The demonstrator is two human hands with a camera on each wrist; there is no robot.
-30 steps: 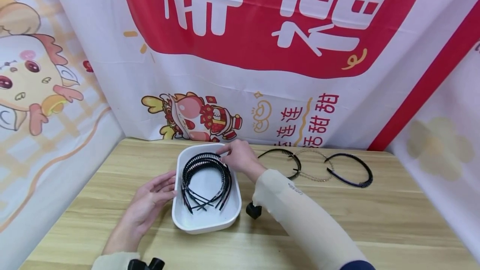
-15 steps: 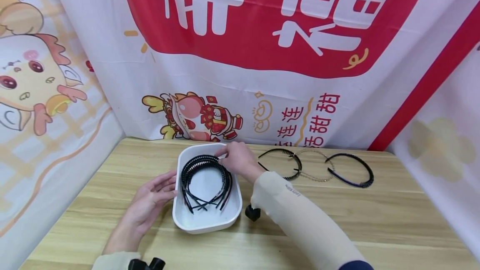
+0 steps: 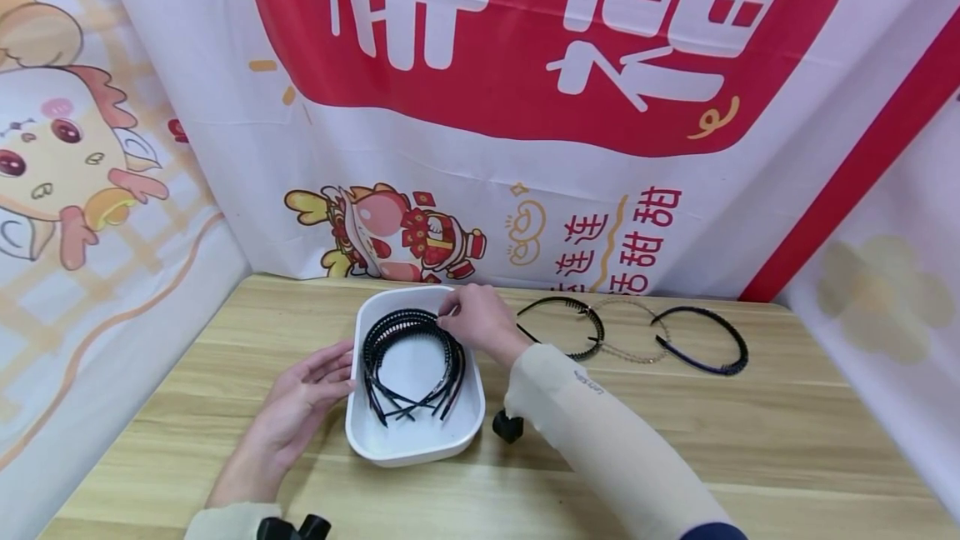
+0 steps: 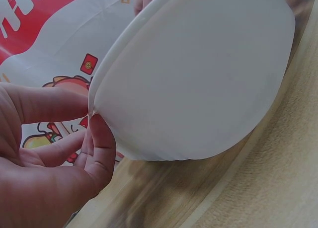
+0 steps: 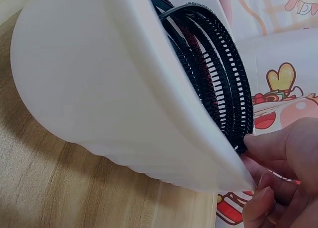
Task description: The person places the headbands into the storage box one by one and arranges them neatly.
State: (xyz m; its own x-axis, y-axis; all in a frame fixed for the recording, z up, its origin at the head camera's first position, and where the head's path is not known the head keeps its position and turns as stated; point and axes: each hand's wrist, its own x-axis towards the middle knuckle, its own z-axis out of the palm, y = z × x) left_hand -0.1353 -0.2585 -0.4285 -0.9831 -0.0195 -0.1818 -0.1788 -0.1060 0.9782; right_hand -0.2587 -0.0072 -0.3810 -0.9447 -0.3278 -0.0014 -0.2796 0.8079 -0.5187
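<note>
As the left hand (image 3: 303, 398) pinches the tub's rim (image 3: 412, 450) and the right hand (image 3: 483, 325) touches headbands (image 3: 407, 327), grip unclear, overlapping could snag them.

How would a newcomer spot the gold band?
On the wooden table, find the white box. To its right, past the right hand, lie two dark bands. The gold band between them is the only pale one.

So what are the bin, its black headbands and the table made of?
Bin: likely plastic, smooth satin white, with moulded, rounded corners. Black headbands: probably plastic, slightly glossy, with fine teeth. Table: wood or wood-look laminate, low sheen, streaky grain.
</note>
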